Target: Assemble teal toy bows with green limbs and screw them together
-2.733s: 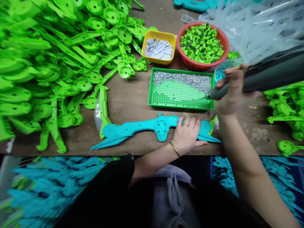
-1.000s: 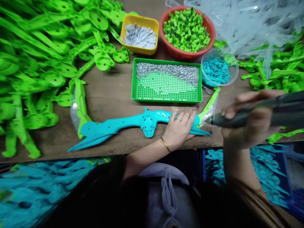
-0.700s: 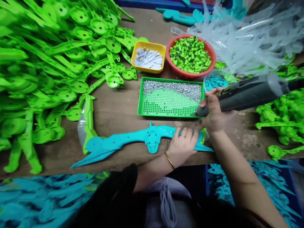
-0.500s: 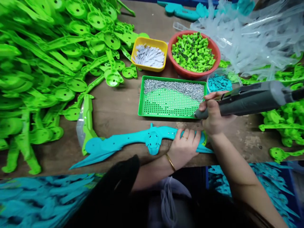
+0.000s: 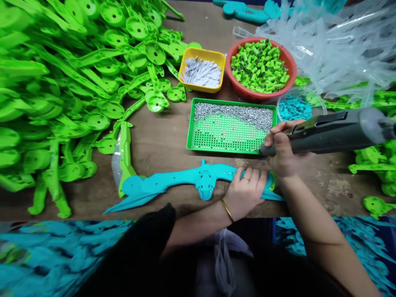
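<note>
A blue plastic toy bow (image 5: 177, 178) lies along the front of the table. My left hand (image 5: 247, 189), with a ring and a bangle, is wrapped over its right part, fingers bent around the far edge. My right hand (image 5: 286, 154) grips a dark grey electric screwdriver (image 5: 337, 130), which lies nearly level with its tip at the front right corner of the green tray (image 5: 227, 152). Silver screws (image 5: 235, 114) are heaped along the tray's far side. At the bow's left end, a green curved arm (image 5: 125, 152) with a clear plastic piece (image 5: 116, 163) touches it.
Green plastic arms (image 5: 93, 78) are piled at the left. Behind the tray stand a yellow box (image 5: 202, 87) of white strips and a red bowl (image 5: 230, 76) of green caps. Small blue parts (image 5: 295, 108) and clear plastic pieces (image 5: 334, 53) are at the right. Blue parts (image 5: 55, 251) fill the space below the table edge.
The whole scene has shifted slightly to the right in view. Both hands keep nearly the same places over the bow and tray, the screwdriver still in my right hand.
</note>
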A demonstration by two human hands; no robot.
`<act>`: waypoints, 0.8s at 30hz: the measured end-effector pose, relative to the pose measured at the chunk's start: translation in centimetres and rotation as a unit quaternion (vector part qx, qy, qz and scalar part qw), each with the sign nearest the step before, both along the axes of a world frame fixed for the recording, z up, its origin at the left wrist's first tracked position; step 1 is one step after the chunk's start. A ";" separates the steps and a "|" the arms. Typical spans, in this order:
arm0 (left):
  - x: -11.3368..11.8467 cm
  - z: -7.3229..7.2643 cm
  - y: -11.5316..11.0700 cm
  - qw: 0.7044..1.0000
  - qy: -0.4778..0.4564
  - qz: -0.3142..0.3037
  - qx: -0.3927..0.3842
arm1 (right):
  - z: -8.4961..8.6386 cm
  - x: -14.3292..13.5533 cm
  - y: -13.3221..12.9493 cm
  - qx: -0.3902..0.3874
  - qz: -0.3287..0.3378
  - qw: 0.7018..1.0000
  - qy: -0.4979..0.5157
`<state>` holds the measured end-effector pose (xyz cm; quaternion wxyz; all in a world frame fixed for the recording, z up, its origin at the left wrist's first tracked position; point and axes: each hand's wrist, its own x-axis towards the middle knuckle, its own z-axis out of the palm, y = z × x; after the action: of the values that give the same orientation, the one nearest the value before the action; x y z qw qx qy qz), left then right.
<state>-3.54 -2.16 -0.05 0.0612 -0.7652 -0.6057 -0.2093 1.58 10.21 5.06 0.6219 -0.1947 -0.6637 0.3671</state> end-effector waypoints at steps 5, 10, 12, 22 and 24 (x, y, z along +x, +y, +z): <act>-0.1 -0.3 0.1 1.000 0.005 -0.002 0.011 | 1.2 0.1 -0.2 0.020 0.002 1.000 0.016; -0.1 -0.8 0.4 0.999 -0.012 -0.007 0.033 | 4.1 3.0 -2.7 0.042 -0.017 0.997 0.060; 0.0 -0.8 0.4 1.000 -0.013 -0.005 0.014 | 4.3 4.6 -4.2 0.038 -0.015 0.998 0.045; -0.4 -0.5 0.5 1.000 0.008 -0.013 -0.023 | 1.8 7.8 -6.8 0.033 -0.014 0.999 -0.023; -0.3 -0.6 0.4 1.000 0.003 -0.013 -0.016 | 1.3 7.8 -6.5 0.013 0.002 1.000 -0.021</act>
<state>-3.87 -1.72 -0.69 0.0478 -0.7742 -0.5991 -0.1984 9.37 3.68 6.40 0.6093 -0.1930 -0.6819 0.3557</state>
